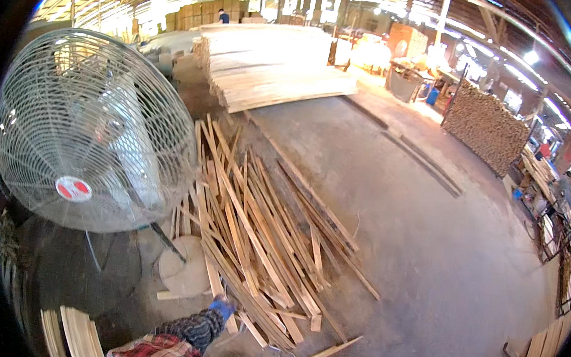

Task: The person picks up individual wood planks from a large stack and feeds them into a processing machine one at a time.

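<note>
My left hand point(224, 306), in a blue glove below a dark striped sleeve, reaches over the near left edge of a loose heap of wooden strips point(255, 223). A pale wooden strip point(213, 275) runs under the hand and shows on both sides of it. The fingers look closed around this strip, though they are small and partly hidden. Long thin strips lie crisscross on the floor, pointing mostly away from me. My right hand does not show.
A large round caged fan point(94, 136) stands left of the heap, with a round base point(183, 264) beside the strips. Stacked pale boards point(274, 70) rise beyond. Short wood point(334, 350) lies near me. A rack of wood pieces point(484, 124) stands right; distant people are visible.
</note>
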Motion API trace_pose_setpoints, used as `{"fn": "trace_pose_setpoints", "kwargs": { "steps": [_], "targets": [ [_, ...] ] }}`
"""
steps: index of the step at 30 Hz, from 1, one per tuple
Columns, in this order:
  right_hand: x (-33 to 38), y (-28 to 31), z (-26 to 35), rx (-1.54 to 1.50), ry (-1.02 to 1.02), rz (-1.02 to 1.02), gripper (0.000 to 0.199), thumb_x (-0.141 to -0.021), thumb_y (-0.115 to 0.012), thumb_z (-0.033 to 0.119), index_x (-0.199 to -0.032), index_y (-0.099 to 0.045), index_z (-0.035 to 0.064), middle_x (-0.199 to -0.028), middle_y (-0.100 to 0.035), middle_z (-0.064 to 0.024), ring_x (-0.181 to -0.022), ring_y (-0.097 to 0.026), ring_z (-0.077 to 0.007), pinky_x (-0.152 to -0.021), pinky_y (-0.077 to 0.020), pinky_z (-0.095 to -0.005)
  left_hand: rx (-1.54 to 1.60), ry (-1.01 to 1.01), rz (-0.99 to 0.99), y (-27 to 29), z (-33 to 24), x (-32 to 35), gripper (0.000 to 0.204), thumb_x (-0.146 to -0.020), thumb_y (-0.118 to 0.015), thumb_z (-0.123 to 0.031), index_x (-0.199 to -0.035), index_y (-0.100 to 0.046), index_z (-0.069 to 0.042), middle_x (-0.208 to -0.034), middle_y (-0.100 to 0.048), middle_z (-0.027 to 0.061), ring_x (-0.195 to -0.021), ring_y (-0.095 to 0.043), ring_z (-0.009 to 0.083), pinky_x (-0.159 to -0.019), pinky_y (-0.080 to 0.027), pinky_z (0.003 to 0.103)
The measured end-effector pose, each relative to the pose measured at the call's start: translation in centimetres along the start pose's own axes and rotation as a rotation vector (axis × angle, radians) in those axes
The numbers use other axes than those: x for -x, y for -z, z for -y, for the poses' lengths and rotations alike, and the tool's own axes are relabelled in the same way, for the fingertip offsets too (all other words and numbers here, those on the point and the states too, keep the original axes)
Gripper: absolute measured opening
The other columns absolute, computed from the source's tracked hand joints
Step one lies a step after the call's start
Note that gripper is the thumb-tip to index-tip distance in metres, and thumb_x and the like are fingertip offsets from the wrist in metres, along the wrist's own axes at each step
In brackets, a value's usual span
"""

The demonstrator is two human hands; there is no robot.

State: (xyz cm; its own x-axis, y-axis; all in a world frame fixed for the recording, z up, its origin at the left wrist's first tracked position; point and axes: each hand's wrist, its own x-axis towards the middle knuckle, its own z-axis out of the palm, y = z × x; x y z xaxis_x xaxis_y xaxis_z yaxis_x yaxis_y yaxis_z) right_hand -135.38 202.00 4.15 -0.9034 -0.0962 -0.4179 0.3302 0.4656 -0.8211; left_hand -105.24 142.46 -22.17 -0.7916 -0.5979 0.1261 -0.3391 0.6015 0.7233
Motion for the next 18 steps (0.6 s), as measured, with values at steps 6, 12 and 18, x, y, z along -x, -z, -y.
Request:
{"fn": "trace_pose_setpoints", "kwargs": {
  "steps": [6, 12, 18],
  "targets": [
    [-21.5, 8.3, 12.6, 0.222, 0.154, 0.131, 0.062, -0.092, -0.071, 0.029, -0.142, -0.050, -0.0003, -0.144, -0.051, -0.0194, -0.133, -0.048, -0.0285, -0.112, -0.0377, -0.0427, -0.277, 1.054, 0.072, -12.7, -19.1, -3.0, 0.047, -0.093, -0.062, -0.038, -0.121, -0.060, -0.001, -0.111, -0.069, 0.0226, -0.105, -0.066, 0.0385, -0.097, -0.049, 0.050],
    [-44.4, 3.0, 23.7, 0.044, 0.435, 0.346, 0.068, -0.085, -0.076, 0.017, -0.142, -0.046, -0.0028, -0.143, -0.052, -0.0214, -0.132, -0.051, -0.0316, -0.109, -0.0407, -0.0431, -0.140, 1.092, 0.370, -19.8, -25.2, -3.0, 0.045, -0.096, -0.055, -0.036, -0.128, -0.059, -0.005, -0.122, -0.065, 0.0212, -0.114, -0.063, 0.0363, -0.101, -0.046, 0.047],
    [-56.3, -4.5, 36.7, 0.218, 0.715, 0.517, 0.073, -0.087, -0.075, 0.016, -0.147, -0.039, -0.0023, -0.149, -0.045, -0.0207, -0.140, -0.041, -0.0336, -0.116, -0.0315, -0.0445, -0.338, 1.083, 0.516, -23.9, -24.9, -12.5, 0.043, -0.102, -0.043, -0.036, -0.130, -0.060, -0.008, -0.130, -0.062, 0.0185, -0.118, -0.061, 0.0328, -0.104, -0.045, 0.043]
  ]
}}
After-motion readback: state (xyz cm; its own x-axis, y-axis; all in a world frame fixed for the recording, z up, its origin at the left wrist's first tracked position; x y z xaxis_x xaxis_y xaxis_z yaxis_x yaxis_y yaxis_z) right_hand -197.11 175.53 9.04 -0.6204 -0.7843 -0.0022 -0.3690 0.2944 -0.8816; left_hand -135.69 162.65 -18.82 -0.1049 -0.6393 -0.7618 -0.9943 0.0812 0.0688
